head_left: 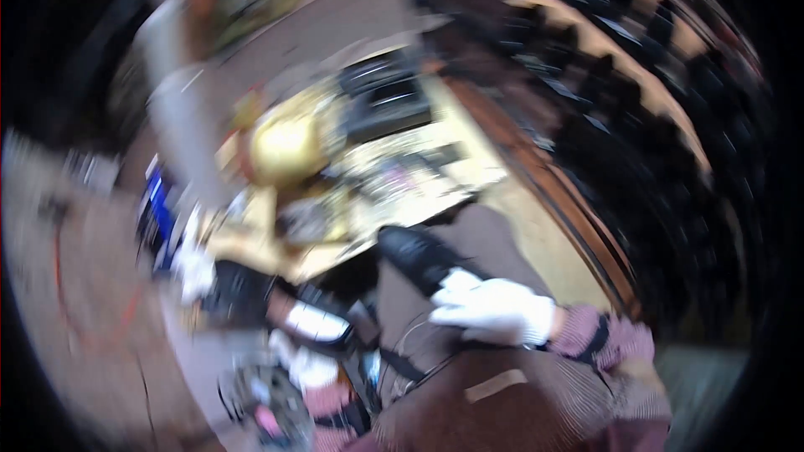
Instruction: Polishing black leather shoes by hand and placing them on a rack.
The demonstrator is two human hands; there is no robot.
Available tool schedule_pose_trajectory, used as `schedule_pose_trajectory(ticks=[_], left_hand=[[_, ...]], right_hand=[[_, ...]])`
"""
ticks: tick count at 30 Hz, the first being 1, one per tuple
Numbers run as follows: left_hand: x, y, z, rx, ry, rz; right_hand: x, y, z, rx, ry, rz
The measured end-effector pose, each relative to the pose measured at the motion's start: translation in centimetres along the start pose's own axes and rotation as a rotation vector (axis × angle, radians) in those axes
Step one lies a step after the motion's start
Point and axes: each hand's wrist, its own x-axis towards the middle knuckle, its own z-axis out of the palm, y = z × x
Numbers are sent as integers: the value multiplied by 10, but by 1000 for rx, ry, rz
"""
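Note:
The picture is smeared by motion. My right hand (498,308), in a white glove, is closed on the rear part of a black shoe (416,255), its toe pointing up and left over my lap. To the left is another black shoe (239,291), tilted, its opening showing a brown lining and a white insole (314,322). My left hand (310,366), also white-gloved, is closed against the near side of that shoe's heel end. The shoe partly hides its fingers.
Ahead stands a pale worktable (477,163) with a gold-coloured round object (289,146), a black tray-like item (389,109) and clutter. Racks of dark shoes (628,117) line the right. A whitish pipe (184,117) rises at the left. A blurred wheel-like object (264,398) is lower left.

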Motion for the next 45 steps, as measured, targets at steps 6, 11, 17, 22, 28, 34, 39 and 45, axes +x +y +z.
schedule_pose_trajectory(ticks=[6,11,17,22,28,34,39,45], left_hand=[[22,6,-3,154,209,265],[59,17,8,224,217,188],[74,26,9,166,166,175],[72,28,8,235,259,166],[54,18,18,226,332,147],[58,1,26,75,148,178],[73,-2,32,44,218,190],[94,7,35,-80,-227,241]], right_hand=[[16,-11,-16,-195,253,122],[13,-11,-7,-206,257,212],[3,-1,0,-214,314,257],[2,2,3,-201,323,316],[3,9,6,-180,324,309],[5,14,8,-164,300,330],[4,14,8,-146,287,357],[3,17,10,-86,299,407]])
